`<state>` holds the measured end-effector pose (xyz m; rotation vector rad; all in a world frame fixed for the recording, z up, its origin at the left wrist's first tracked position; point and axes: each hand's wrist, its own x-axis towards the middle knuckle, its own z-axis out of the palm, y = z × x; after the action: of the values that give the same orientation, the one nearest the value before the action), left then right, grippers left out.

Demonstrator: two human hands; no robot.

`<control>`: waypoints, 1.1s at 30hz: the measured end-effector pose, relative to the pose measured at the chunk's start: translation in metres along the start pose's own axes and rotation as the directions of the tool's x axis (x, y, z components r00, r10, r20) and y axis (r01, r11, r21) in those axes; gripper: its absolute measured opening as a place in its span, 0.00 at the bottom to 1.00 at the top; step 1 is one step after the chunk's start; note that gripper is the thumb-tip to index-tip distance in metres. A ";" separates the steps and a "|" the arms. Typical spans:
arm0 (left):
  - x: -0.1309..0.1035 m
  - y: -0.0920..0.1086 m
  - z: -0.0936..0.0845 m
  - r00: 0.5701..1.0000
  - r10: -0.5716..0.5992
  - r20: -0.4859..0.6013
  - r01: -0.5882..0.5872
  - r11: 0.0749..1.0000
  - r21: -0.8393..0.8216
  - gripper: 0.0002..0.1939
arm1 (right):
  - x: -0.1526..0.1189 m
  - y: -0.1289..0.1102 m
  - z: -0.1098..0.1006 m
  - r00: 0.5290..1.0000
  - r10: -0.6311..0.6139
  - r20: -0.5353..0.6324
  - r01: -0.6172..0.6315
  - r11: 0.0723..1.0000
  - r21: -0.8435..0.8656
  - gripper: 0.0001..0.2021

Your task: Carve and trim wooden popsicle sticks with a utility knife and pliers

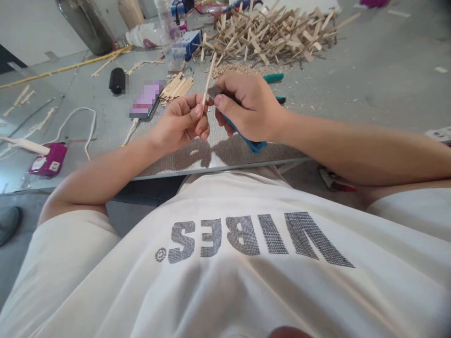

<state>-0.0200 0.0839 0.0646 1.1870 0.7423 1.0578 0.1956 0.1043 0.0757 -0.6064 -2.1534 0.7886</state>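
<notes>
My left hand (185, 117) pinches a thin wooden stick (210, 77) that points up and away from me. A blue-handled knife (253, 144) is gripped in my right hand (246, 101), its grey blade against the stick or very close to it. Both hands are above the table's front edge, nearly meeting. Behind my left hand lies a small stack of flat wooden sticks (178, 87). A large heap of wooden sticks (271, 35) stands beyond my right hand, with small wood shavings (236, 69) in front of it.
A phone (147, 98) on a white cable and a black case (117, 80) lie to the left. Green-handled pliers (273, 78) are behind my right hand. Farther off are a blue box (192, 43), a clear bottle (169, 33) and a dark jar (86, 26). A purple device (48, 159) sits front left.
</notes>
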 end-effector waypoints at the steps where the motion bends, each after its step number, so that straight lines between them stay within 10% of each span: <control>1: -0.002 0.001 0.002 1.000 -0.006 -0.024 0.006 1.000 0.000 0.18 | -0.001 -0.002 0.001 1.000 -0.010 -0.009 0.010 1.000 0.008 0.12; 17: -0.021 0.010 0.017 0.997 0.071 -0.012 -0.071 0.997 0.004 0.20 | -0.016 -0.016 0.009 0.989 0.144 -0.035 -0.145 0.989 -0.028 0.24; 33: 0.002 -0.012 -0.014 0.944 0.265 0.198 -0.272 0.962 0.005 0.18 | 0.000 0.017 -0.004 0.975 -0.144 0.167 0.098 0.961 0.258 0.22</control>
<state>-0.0285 0.0903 0.0493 1.4266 0.4534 1.1351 0.2014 0.1175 0.0654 -0.2770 -2.1863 1.0617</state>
